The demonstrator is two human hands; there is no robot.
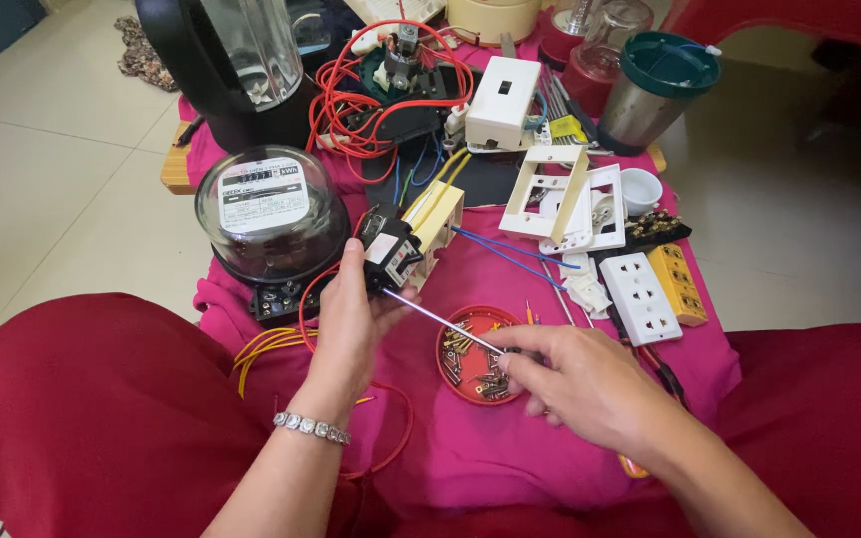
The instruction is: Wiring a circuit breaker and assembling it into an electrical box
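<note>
Red-trousered knees (102, 418) fill the near edge, and between them a pink cloth (510, 438) covers the low table. Far left on the cloth sits a round meter (269, 214) under a clear dome, with yellow wires (261, 349) trailing from beneath it. Behind it stands a black blender (236, 70).

Next comes the left hand (346, 319), a bracelet (311, 427) at its wrist. Its fingers are clamped round a small black breaker (391, 257), held up just beside the meter and against a cream box (438, 221). A red wire (391, 438) loops under the forearm.

A screwdriver (445, 321) runs slantwise from the breaker down to the right hand (575, 384), whose fingers are pinched shut on its handle; the tip touches the breaker's lower edge. Beneath the shaft lies a red lid (460, 384) full of screws (490, 384), partly hidden by the knuckles.

Blue wires (510, 254) stretch from the cream box rightward. Behind them, a tangle of red cable (371, 95) surrounds a dark part, and a white switch box (502, 100) stands near it. Further right lie white frames (560, 199), a white socket (640, 297), a yellow block (678, 284) touching it, a small white cup (640, 189), and a steel jar (655, 90) with a green lid.
</note>
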